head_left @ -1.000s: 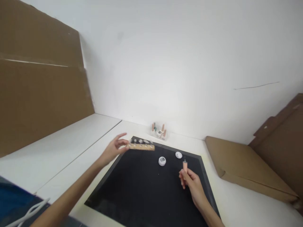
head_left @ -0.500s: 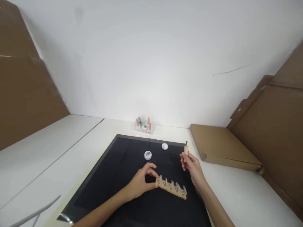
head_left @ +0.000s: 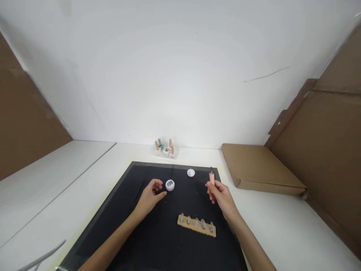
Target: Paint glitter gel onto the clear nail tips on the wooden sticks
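My left hand (head_left: pixel 152 194) is beside a small round white jar (head_left: pixel 170 185) that holds silvery bits; its thumb and fingers are apart with nothing between them. My right hand (head_left: pixel 220 194) pinches the peach cap of a nail polish brush (head_left: pixel 211 177), its dark bristle tip pointing up. Below and between the hands, a tan strip stand (head_left: pixel 194 227) lies at a slight slant, bearing several clear nail tips (head_left: pixel 196 222). A round white lid (head_left: pixel 191 172) rests beyond the jar, to its right.
Everything worked on lies on a black mat (head_left: pixel 124 226) on a white table. Behind it, a clear tray (head_left: pixel 166 153) holds several small bottles with peach and grey caps. A flat cardboard box (head_left: pixel 262 167) is at the right, with cardboard panels on both sides.
My left hand has let go of the nail tip stand and moved up and left to the white jar. My right hand still holds the brush cap upright.
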Available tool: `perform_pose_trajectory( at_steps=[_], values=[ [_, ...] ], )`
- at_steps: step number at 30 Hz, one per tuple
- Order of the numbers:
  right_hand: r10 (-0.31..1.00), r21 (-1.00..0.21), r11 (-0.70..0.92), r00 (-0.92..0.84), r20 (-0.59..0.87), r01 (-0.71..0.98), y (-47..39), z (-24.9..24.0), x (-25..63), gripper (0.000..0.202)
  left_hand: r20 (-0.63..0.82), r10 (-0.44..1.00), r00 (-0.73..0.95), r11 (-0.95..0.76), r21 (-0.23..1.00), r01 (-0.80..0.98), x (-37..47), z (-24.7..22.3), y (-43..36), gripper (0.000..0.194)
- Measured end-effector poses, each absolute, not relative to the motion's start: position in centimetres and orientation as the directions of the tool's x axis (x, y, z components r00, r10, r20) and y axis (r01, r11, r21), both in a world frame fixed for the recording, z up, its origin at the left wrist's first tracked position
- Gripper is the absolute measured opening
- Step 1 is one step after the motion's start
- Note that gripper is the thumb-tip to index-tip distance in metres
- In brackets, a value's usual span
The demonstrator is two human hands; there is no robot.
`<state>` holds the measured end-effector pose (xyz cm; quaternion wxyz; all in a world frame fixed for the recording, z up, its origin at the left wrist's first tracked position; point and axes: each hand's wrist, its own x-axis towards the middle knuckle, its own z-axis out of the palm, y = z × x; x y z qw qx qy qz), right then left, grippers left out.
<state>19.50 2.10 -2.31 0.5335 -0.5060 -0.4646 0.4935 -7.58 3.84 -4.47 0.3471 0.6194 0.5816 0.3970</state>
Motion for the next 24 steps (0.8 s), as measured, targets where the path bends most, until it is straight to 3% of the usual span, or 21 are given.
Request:
perform_pose_trajectory(
  at_steps=[4, 8, 15, 24],
  values=[
    [0.999, -1.0, 0.002, 0.055, 0.001, -0.02, 1.9, -2.3, 19.3, 0.044, 0.092, 0.996, -0.008, -0.076, 0.871, 0.486, -7.2, -4.5, 5.4, 0.048],
    [0.999, -1.0, 0.005, 0.045, 0.005, 0.015, 1.9, -2.2, 19.3, 0.043, 0.115, 0.993, 0.025, -0.112, 0.859, 0.499, -6.2, -4.7, 5.9, 0.035],
    [0.999, -0.999, -0.014, 0.039, -0.012, 0.048, 1.9, -2.2, 19.2, 0.046, 0.115, 0.993, 0.033, -0.116, 0.851, 0.512, -6.0, -4.7, 5.2, 0.028],
    [0.999, -0.997, -0.024, 0.038, -0.021, 0.08, 1.9, -2.3, 19.1, 0.045, 0.069, 0.97, 0.231, -0.187, 0.82, 0.541, -6.0, -3.7, 4.2, 0.033]
  ],
)
